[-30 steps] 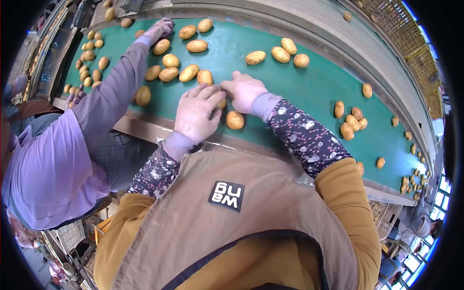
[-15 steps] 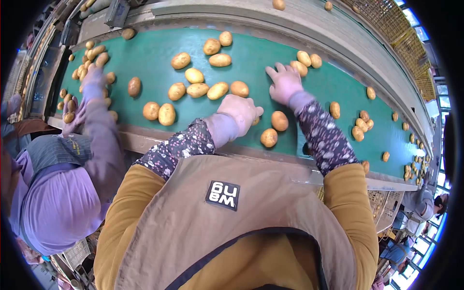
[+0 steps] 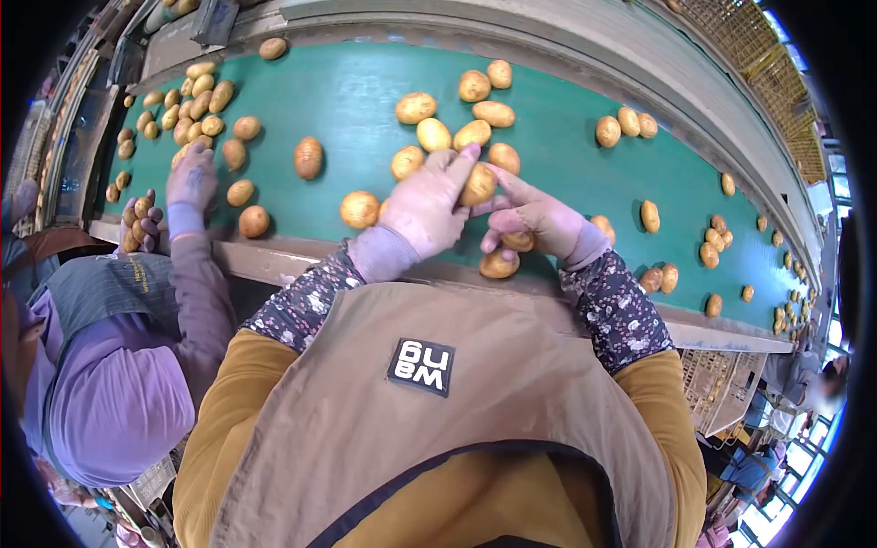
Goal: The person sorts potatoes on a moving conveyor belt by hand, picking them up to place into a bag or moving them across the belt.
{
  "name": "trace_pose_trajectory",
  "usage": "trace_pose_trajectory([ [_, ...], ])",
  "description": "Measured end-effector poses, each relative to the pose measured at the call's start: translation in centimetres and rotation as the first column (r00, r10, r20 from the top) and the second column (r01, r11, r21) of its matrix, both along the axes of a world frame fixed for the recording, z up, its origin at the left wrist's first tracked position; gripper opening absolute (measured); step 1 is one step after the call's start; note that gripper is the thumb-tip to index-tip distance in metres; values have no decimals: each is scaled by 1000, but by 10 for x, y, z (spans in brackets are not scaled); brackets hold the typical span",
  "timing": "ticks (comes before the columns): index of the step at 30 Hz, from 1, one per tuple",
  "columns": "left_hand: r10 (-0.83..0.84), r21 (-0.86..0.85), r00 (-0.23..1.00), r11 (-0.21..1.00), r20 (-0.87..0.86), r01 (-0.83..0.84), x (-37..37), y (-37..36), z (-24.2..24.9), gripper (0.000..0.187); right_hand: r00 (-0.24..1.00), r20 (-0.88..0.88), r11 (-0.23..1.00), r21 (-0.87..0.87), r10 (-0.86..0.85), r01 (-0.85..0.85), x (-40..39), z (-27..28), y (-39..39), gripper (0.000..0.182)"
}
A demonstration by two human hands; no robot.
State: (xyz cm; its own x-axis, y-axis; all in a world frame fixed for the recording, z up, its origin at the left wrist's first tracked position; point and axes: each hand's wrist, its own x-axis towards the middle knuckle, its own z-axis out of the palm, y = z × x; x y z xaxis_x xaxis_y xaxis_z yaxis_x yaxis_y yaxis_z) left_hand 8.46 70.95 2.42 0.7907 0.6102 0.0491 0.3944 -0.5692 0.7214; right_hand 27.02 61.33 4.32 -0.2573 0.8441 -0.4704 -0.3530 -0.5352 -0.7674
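- Our left hand (image 3: 422, 210) lies with fingers stretched against an oval potato (image 3: 479, 187), smooth-skinned and yellow-brown; we cannot tell whether it grips.
- Our right hand (image 3: 546, 224) curls around a second potato (image 3: 519, 241), a finger reaching to the oval potato.
- We see both over the flat, slightly glossy green belt (image 3: 356, 100), toward its near edge.
- Below our right hand sits a rounded potato (image 3: 499, 266).
- Our dark sleeves (image 3: 617, 301) are flower-printed cloth.
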Motion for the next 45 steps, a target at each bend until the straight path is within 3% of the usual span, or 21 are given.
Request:
trace_pose_trajectory([
  [3,-54,-92,990,994,128,66,-2,-11,-14,77,992,-117,999,-16,-38,37,7,-11,10,50],
  [5,-208,108,898,978,389,179,-6,-12,-20,72,986,-154,998,-25,-59,56,32,-16,16,48],
  [7,-247,31,910,967,333,251,-11,-11,-8,66,972,-98,964,142,-215,227,63,-1,30,42],
  [8,-319,96,928,947,195,305,-15,-9,-13,64,857,-272,871,104,-439,479,79,11,44,43],
  [11,-388,225,921,896,-27,384,-27,-13,-25,61,716,-503,728,222,-484,649,105,50,57,47],
  [12,-381,295,918,870,-108,396,-31,-15,-27,60,814,-85,759,315,-575,569,102,51,60,49],
  [13,-377,293,920,872,-109,392,-33,-15,-28,60,738,348,809,363,-578,462,100,51,62,52],
  [15,-375,329,922,863,-91,384,-36,-14,-31,60,656,734,984,157,-174,85,106,18,62,59],
  [17,-374,303,925,875,-72,378,-36,-10,-40,58,168,986,950,74,-23,-304,101,-18,54,57],
  [19,-372,281,926,884,-58,373,-38,-8,-39,55,-123,945,920,-325,304,-221,61,3,53,57],
  [22,-360,170,916,906,-179,389,-46,-8,-20,46,-206,901,878,-422,381,-225,47,3,43,55],
  [26,-242,176,952,945,-188,275,-63,-5,-3,34,-217,969,902,-199,122,-384,32,-4,3,46],
  [29,-206,119,956,965,-210,234,-73,-1,-5,33,-190,954,833,-295,231,-468,35,5,13,44],
  [30,-179,106,956,972,-234,208,-75,-1,-6,34,-287,947,854,-268,147,-446,33,4,22,44],
  [33,-121,223,935,954,-332,202,-75,5,-6,33,-222,975,784,-122,-21,-609,9,-1,43,44],
  [35,-92,202,940,965,-329,166,-77,5,-3,31,-159,987,778,-112,16,-618,-8,-8,45,44],
  [37,6,249,958,966,-287,69,-80,4,-7,30,-285,942,702,-323,176,-635,-23,-13,48,45],
  [41,-16,213,955,974,-297,82,-78,-2,-9,45,48,990,685,-58,135,-726,24,-35,56,42],
  [43,-37,228,948,967,-316,114,-78,0,-10,49,594,804,950,213,-38,-229,55,-7,74,40],
  [44,-58,245,940,958,-336,147,-79,0,-10,54,833,486,924,374,-264,75,70,7,86,38],
  [45,-59,243,941,959,-334,146,-81,-1,-12,54,879,81,825,395,-469,404,76,20,94,37],
])
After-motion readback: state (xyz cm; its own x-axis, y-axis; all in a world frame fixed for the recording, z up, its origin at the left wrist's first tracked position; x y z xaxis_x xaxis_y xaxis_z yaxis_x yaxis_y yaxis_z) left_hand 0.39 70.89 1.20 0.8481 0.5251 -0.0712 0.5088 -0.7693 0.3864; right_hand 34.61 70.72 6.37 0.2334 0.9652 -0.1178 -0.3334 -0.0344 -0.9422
